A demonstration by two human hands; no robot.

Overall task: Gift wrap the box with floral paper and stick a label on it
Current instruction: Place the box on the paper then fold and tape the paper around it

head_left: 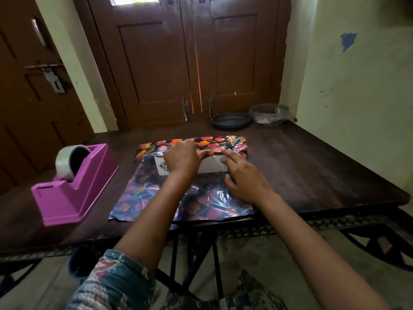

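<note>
One purple tape dispenser (73, 184) stands well left of the fingers. The left hand (182, 157) curls over the flap of the one floral paper (178, 202) sheet. The right hand (243, 177) presses the flap with two straight fingers onto the one white box (212, 167) beneath. Advised: keep the flap taut before taping. One dark dish (230, 120) and one clear bowl (269, 114) stand beyond the fingers, to the right.

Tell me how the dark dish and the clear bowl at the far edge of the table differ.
The dark dish is shallow and opaque; the clear bowl is deeper and see-through. The dish looks empty, while the bowl holds something reddish and white that I cannot identify. The dish sits to the left of the bowl. Both are round and stand side by side at the far edge of the table.
</note>
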